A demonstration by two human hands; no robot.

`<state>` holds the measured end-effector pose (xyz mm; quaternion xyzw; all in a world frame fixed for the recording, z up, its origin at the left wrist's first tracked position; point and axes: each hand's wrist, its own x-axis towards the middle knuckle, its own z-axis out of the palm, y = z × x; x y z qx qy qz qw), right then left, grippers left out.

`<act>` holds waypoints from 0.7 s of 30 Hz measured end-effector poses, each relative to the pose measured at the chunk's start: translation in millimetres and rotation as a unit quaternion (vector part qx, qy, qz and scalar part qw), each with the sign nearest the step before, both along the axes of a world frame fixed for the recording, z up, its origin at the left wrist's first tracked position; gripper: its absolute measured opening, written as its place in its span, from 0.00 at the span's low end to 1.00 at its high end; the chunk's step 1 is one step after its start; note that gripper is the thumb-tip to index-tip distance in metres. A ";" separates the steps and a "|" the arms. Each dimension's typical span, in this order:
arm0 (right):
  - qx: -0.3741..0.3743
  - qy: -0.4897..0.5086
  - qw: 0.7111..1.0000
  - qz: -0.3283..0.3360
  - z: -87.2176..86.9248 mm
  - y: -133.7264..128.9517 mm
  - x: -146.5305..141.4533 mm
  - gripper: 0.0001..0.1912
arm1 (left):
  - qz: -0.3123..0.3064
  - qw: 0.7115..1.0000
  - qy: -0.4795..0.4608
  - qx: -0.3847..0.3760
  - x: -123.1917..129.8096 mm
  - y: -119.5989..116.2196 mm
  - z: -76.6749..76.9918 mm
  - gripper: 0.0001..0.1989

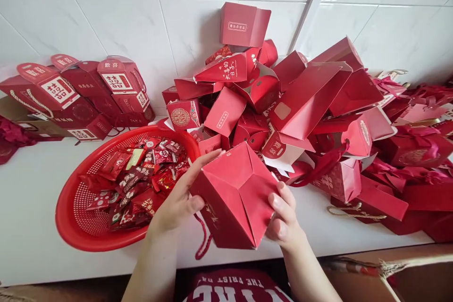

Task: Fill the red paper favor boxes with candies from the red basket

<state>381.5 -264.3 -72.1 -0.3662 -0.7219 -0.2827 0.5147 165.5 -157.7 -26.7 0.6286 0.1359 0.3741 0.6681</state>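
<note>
Between my two hands I hold a red paper gift box point(235, 193), tilted so that a face with folded, overlapping flaps shows. My left hand point(182, 198) grips its left side, the thumb on the near face. My right hand point(285, 212) has its fingers curled against the right side. A dark red twisted cord point(203, 240) hangs below the box on the left. Close by my left hand stands a red plastic basket point(67, 212) with wrapped sweets point(132, 179) in it.
A heap of red gift boxes point(226, 111) leans against the tiled wall and spreads right, some with ribbons. Several boxes with white labels point(58, 87) stand stacked at left. Below the white table's point(31, 226) front edge, an open cardboard box point(417, 262) shows at right.
</note>
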 end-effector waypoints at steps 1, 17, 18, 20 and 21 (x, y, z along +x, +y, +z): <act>-0.015 0.006 1.000 0.003 1.6 -2.1 -2.0 0.39 | -0.023 1.000 0.000 -0.007 -1.6 -1.1 -1.5 0.35; -0.449 0.383 0.807 0.022 -4.8 -15.9 -15.5 0.30 | 0.028 0.982 0.172 0.068 7.4 -1.6 6.6 0.33; -0.466 0.395 0.791 0.020 -7.4 -16.2 -12.9 0.30 | 0.043 0.981 0.181 0.063 9.7 -0.8 4.4 0.32; -0.501 0.427 0.752 0.032 -13.4 -17.3 -6.9 0.30 | 0.077 0.975 0.197 0.064 15.3 0.7 -0.2 0.27; -0.517 0.444 0.730 0.045 -16.2 -18.4 -3.9 0.30 | 0.094 0.971 0.209 0.069 18.0 1.1 -2.1 0.21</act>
